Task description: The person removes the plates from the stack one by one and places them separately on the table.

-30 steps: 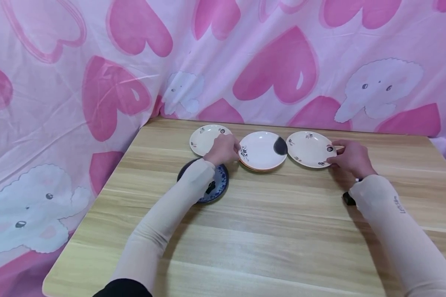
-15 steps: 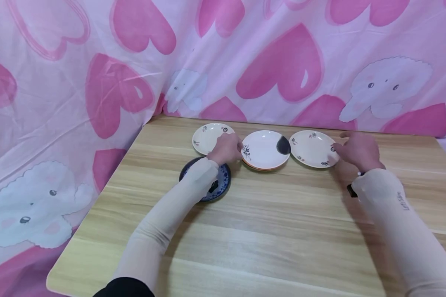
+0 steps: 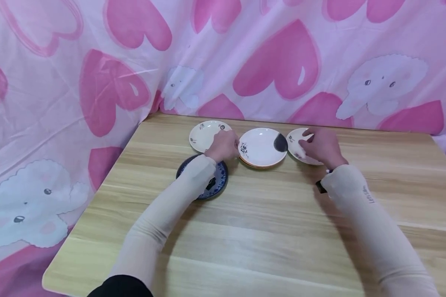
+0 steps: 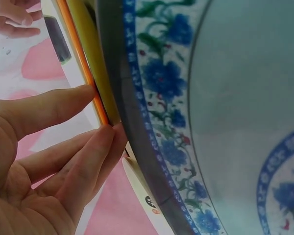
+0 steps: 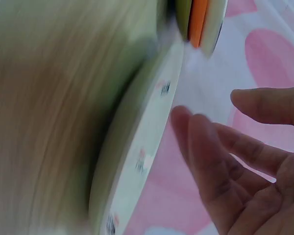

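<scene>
I see left hand [image 3: 223,145] pinching the plate stack [image 3: 262,147] at its rim, right hand [image 3: 322,146] unclenched and free, above a cream plate [image 3: 294,144].

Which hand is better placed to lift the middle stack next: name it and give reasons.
Probably the left hand: its thumb and fingers are at the edge of the stack. The right hand hovers over the right plate, apart from the stack.

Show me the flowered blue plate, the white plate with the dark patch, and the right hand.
Flowered blue plate [image 4: 230,107]: left wrist view, pale inner surface.
Dark-patched white plate [image 3: 261,147]: head view, white middle.
Right hand [image 3: 322,145]: head view, its back.
</scene>
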{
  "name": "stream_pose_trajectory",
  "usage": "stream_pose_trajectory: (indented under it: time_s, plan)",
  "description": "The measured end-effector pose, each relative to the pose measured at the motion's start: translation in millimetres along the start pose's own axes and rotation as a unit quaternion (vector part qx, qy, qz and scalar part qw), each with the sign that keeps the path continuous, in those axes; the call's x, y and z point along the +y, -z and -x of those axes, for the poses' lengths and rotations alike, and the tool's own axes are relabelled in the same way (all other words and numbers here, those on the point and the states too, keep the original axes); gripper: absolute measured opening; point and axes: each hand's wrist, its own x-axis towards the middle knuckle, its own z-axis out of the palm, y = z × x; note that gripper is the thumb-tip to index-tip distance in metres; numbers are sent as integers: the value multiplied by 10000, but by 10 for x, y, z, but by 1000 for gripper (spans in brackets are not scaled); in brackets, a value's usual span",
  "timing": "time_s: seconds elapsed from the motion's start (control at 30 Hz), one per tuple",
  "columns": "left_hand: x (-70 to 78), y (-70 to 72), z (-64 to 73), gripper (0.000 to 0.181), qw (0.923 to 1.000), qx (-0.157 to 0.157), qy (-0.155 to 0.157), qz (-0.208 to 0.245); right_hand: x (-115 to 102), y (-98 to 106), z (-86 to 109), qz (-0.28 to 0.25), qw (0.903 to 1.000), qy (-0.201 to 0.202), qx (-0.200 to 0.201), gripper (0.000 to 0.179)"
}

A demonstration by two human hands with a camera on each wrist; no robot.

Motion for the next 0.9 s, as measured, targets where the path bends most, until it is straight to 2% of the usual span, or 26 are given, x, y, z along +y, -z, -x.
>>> stream_pose_trajectory:
  time_s: [0.17,0.3,0.43,0.53,0.63,0.77,0.9]
  plan:
    - [-5,-13,-15,12,10000,-71,49,18,-184,-131,13,-231,9994,253,-68,36]
    - [-1,-18,-29,2,9998,-161,102,21,-277,-184,11,-487,9980,131,-394,37]
    - [15,14,-24,3,9998,-186,72,-60,-333,-204,-4,-625,9958,-63,-665,38]
    - [28,36,-21,8,9998,-189,45,-79,-344,-212,-11,-610,9956,-105,-702,37]
    - [36,48,-23,4,9996,-255,67,-54,-338,-233,-7,-565,9962,-40,-656,37]
    - [33,43,-30,23,9993,-364,96,-1,-308,-273,8,-483,9974,139,-524,36]
    - [25,33,-36,40,9993,-356,74,46,-292,-308,19,-569,9970,144,-513,38]
